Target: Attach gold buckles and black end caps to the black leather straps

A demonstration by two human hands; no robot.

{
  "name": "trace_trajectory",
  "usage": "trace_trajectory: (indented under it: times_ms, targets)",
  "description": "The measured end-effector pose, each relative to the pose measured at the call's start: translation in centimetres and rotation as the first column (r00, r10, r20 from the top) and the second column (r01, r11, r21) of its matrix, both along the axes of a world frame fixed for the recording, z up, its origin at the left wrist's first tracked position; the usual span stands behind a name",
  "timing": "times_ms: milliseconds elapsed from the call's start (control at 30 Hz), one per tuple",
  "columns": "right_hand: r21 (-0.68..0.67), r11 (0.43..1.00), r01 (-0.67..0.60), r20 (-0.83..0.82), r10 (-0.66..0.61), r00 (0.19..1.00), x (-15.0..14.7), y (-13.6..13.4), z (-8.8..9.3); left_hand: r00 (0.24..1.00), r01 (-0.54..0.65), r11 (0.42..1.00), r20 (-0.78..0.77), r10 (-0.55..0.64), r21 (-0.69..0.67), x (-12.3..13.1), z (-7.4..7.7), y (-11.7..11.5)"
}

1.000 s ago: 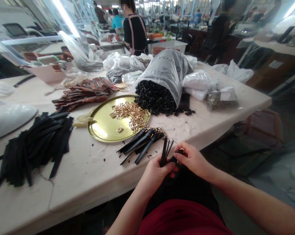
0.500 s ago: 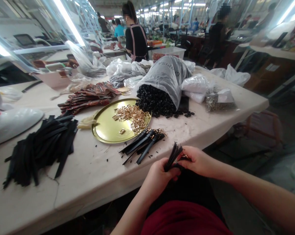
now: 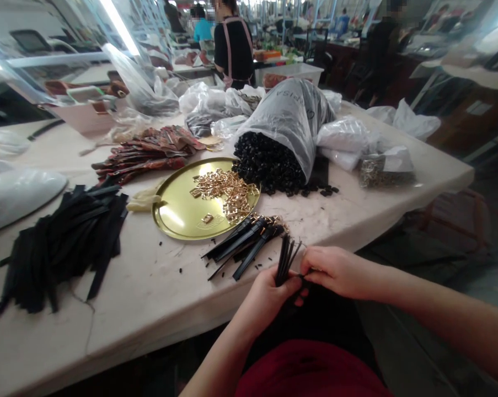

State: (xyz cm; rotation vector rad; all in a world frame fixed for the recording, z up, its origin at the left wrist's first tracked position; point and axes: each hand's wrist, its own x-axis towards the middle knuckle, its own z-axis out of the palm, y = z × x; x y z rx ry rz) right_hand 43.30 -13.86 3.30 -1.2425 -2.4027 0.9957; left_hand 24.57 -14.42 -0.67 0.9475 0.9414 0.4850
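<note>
A bundle of black strips (image 3: 285, 259) stands up out of my left hand (image 3: 271, 292), whose fingers are wrapped round it. Beside it my right hand (image 3: 329, 270) is closed in a pinch, its fingertips almost touching the left thumb. Between the two hands runs a short dark piece, seemingly one black strip; its end is hidden in the right fingers. On the table edge just beyond lie several black straps with gold buckles (image 3: 249, 240). A round gold tray (image 3: 176, 212) behind them carries a heap of small gold buckles (image 3: 228, 190).
Small black pieces (image 3: 269, 165) spill from a large plastic bag (image 3: 290, 110). A pile of black strips (image 3: 67, 242) lies at left, reddish-brown strips (image 3: 149, 151) farther back. Clear bags (image 3: 385, 168) sit at right on the cloth-covered table (image 3: 149, 320). People stand in the background.
My right fingers have closed in nearer to the left thumb, and the gold glint in them no longer shows. The strips in my left hand have fanned upright. The view has tilted down slightly.
</note>
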Motion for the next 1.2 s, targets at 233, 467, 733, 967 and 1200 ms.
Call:
trace_trajectory:
  times_ms: [233, 467, 733, 967, 1200]
  targets:
    - [-0.466, 0.868, 0.170, -0.280, -0.326, 0.903, 0.2, 0.6, -1.2, 0.997, 0.076, 0.997, 0.018, -0.075, -0.016, 0.1, 0.8, 1.2]
    - [-0.258, 0.891, 0.374, -0.238, -0.434, 0.869, -0.7, 0.7, -2.1, 0.989, 0.010, 0.957, -0.143, 0.033, 0.290, 0.3, -0.5, 1.5]
    - [-0.365, 0.716, 0.595, -0.237, -0.690, 0.684, -2.2, -0.1, -5.0, 0.878, 0.078, 0.849, -0.440, 0.190, 0.522, 1.8, -1.5, 0.6]
    - [-0.529, 0.798, 0.289, -0.331, -0.508, 0.795, 0.1, -0.3, -4.1, 0.908, 0.173, 0.858, -0.415, 0.051, 0.484, 0.4, -0.9, 0.9]
    - [-0.555, 0.767, 0.321, -0.301, -0.545, 0.783, 0.3, -1.3, -3.6, 0.836, 0.283, 0.774, -0.541, 0.090, 0.567, 0.4, 0.6, 0.1]
